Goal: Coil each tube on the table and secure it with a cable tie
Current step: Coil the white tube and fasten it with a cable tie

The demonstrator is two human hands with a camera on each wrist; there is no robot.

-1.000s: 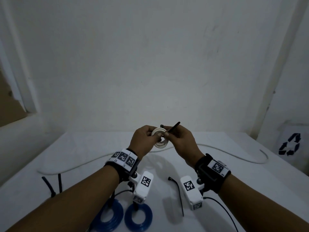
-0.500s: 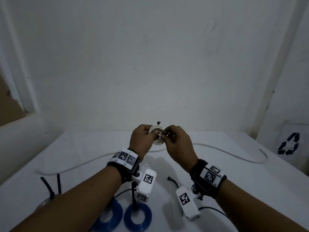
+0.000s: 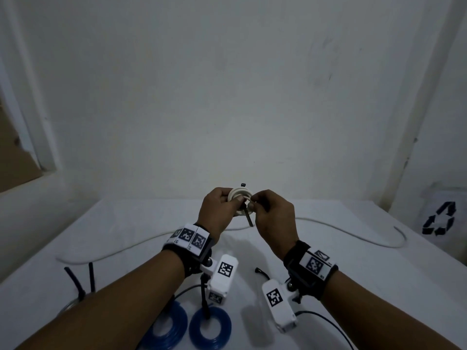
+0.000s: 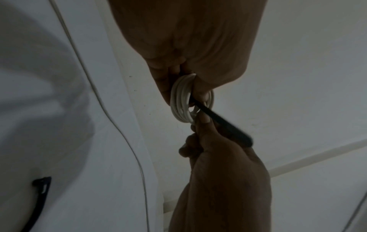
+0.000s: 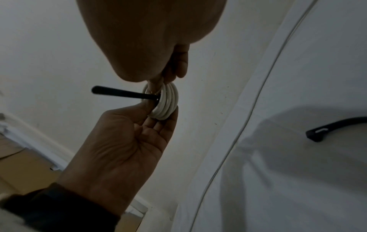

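A small white tube coil [image 3: 240,193] is held up above the table between both hands. My left hand [image 3: 233,201] grips its left side, thumb in front and fingers behind. A black cable tie [image 3: 249,218] passes through the coil's hole; its head [image 3: 243,184] sticks up above the coil and its tail hangs down. My right hand [image 3: 253,200] pinches the tie right at the coil. In the left wrist view the coil [image 4: 179,100] and tie [image 4: 224,124] show between the two hands. The right wrist view shows the coil [image 5: 168,102] with the tie's tail [image 5: 123,93] sticking out left.
A long loose white tube [image 3: 353,232] snakes across the white table [image 3: 379,274]. Two blue coils [image 3: 209,329] [image 3: 166,329] lie near the front edge. A spare black tie [image 3: 262,272] lies mid-table, two more [image 3: 75,279] at the left. A recycling-marked bin [image 3: 439,218] stands right.
The tie's tail pointed up and right from my right hand; now it runs through the coil and hangs down. Both hands have kept the coil at about the same place.
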